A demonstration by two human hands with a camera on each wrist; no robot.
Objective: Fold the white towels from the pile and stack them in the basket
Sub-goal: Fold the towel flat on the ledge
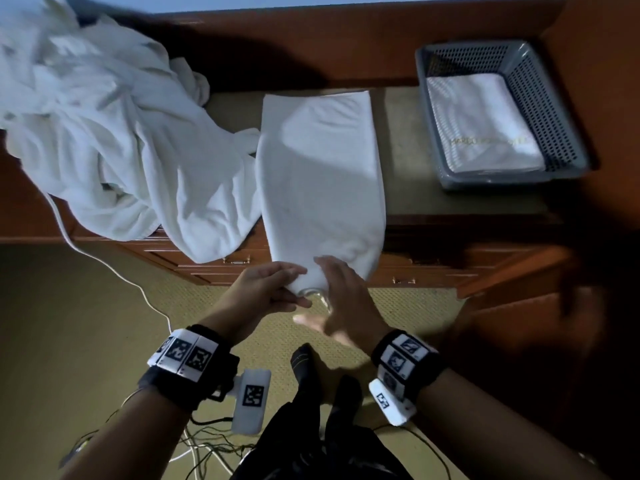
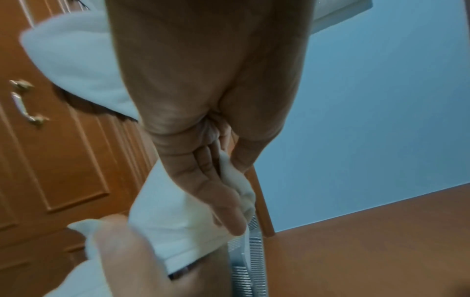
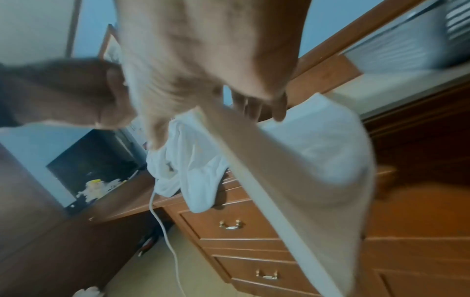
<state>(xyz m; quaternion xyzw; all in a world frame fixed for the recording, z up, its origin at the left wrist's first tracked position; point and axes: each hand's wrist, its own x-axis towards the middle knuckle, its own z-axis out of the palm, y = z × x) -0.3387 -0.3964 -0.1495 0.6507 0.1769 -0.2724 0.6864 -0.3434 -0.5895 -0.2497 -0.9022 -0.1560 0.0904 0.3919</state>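
A long, folded white towel [image 1: 318, 174] lies on the dresser top, its near end hanging past the front edge. My left hand [image 1: 294, 287] pinches that near end between thumb and fingers; the left wrist view shows the same pinch of the left hand [image 2: 229, 193] on the towel [image 2: 175, 217]. My right hand [image 1: 334, 289] lies beside it with straight fingers on the cloth and the thumb spread away. In the blurred right wrist view the towel [image 3: 318, 160] hangs under my right hand [image 3: 203, 90]. The loose pile of white towels [image 1: 104, 116] fills the left.
A grey perforated basket [image 1: 568, 116] stands at the right of the dresser top and holds one folded white towel [image 1: 485, 126]. Drawers with brass handles [image 3: 230, 225] face me below. A white cable [image 1: 104, 265] trails from the dresser to the carpet.
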